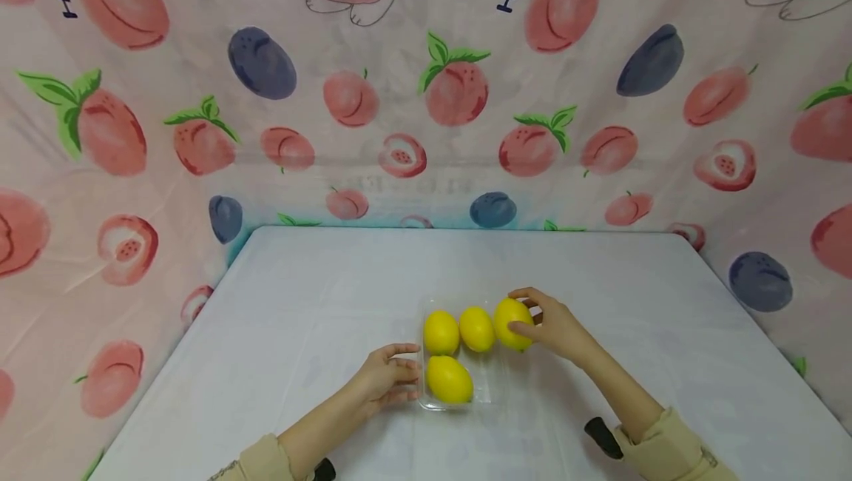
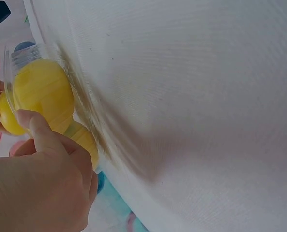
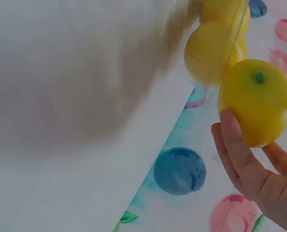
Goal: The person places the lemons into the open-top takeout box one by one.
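Note:
A clear plastic box (image 1: pixel 482 392) sits on the white table with three yellow lemons in it: one at the back left (image 1: pixel 441 332), one at the back middle (image 1: pixel 476 329) and one at the front left (image 1: pixel 449 379). My right hand (image 1: pixel 555 327) grips another lemon (image 3: pixel 255 104) between thumb and fingers at the box's back right corner. In the right wrist view its green stem nub shows, and it looks higher than the box's rim. At the box's left wall, my left hand (image 1: pixel 393 377) rests with its fingers spread against the plastic.
The white table (image 1: pixel 299 288) reaches back to a fruit-printed cloth (image 1: pixel 413 118) that hangs behind it and at both sides. Dark straps (image 1: pixel 603 437) show at the wrists beside beige sleeves.

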